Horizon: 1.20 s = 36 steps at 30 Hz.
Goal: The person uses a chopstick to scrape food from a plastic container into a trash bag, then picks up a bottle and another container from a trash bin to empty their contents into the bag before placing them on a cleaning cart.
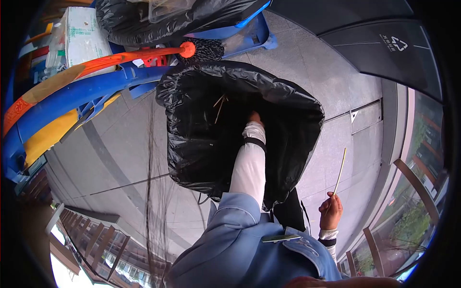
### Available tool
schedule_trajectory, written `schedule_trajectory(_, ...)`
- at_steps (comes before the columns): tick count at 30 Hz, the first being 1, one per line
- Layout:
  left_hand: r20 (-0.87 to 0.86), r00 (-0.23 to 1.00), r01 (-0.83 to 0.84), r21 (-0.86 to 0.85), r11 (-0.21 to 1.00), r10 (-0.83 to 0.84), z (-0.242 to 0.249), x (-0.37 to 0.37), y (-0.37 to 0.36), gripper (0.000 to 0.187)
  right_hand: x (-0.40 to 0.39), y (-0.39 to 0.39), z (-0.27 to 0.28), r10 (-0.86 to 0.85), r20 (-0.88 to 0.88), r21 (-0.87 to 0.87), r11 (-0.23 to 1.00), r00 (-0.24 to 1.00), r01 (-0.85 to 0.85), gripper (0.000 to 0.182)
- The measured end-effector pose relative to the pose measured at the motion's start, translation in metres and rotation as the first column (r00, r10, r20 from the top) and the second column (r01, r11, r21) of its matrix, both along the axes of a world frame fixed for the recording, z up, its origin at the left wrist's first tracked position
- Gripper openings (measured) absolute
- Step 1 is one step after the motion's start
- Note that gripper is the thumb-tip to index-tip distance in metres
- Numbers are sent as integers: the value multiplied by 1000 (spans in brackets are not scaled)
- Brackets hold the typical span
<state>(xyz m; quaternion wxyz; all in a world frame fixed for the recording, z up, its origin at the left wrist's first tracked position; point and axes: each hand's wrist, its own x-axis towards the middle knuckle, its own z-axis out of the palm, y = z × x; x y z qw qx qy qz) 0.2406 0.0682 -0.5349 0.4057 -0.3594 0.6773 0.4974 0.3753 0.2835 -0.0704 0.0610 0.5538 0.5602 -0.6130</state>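
Observation:
A black plastic bag (288, 88) lines an upright bin in the middle of the view, its edge folded out over the rim. My left hand (255, 116) reaches deep into it; only the back of the wrist area shows and the fingers are lost in the dark. Inside, to the left of that hand, lie thin pale sticks (219, 109). Outside the bin at the right, my right hand (331, 211) is closed around the lower end of a thin pale-yellow stick (341, 169), which points upward.
At the left stands a blue cart (103, 85) with an orange-handled tool (120, 58) across it. Behind is another black-bagged container (144, 26). A dark bin panel with a recycling mark (394, 44) stands upper right. Grey paving (129, 158) surrounds the bin.

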Motion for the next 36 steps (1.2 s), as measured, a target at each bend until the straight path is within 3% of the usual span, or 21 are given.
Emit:
schedule_trajectory(1,-10,944,324,-182,929,-331,-25,14,4,38,-1,-1,-4,-10,14,2,1000,1000,10,22)
schedule_trajectory(3,36,814,562,-301,770,-580,-50,33,17,40,-1,0,-12,-19,35,-2,1000,999,19,22)
schedule_trajectory(11,66,442,855,-332,398,-895,17,1,58,40,-13,-2,-39,28,95,12,999,995,-29,23)
schedule_trajectory(18,75,247,931,-294,216,-966,75,-30,61,41,-25,2,-49,95,137,26,995,986,-100,22)
schedule_trajectory(23,66,205,944,-278,179,-977,92,-36,56,42,-35,-3,-49,137,150,38,989,979,-144,25)
schedule_trajectory(26,136,279,943,-226,245,-950,83,-38,51,42,-36,-3,-51,151,138,30,987,979,-157,25)
schedule_trajectory(29,68,216,925,-333,182,-974,80,-26,41,41,-41,-7,-50,186,145,27,981,972,-191,25)
schedule_trajectory(31,64,214,827,-542,146,-975,56,2,42,39,-41,-7,-48,206,151,21,977,967,-212,25)
schedule_trajectory(32,66,216,825,-546,146,-974,29,18,45,39,-42,-7,-48,223,154,19,973,963,-228,25)
schedule_trajectory(34,191,216,702,-712,16,-958,-29,54,49,42,-44,-9,-43,238,136,15,970,962,-242,25)
schedule_trajectory(35,189,277,705,-706,66,-942,-41,61,48,41,-46,-10,-40,238,128,8,970,963,-241,24)
schedule_trajectory(36,154,401,738,-638,219,-903,-43,64,45,40,-47,-10,-37,238,118,-1,971,964,-240,24)
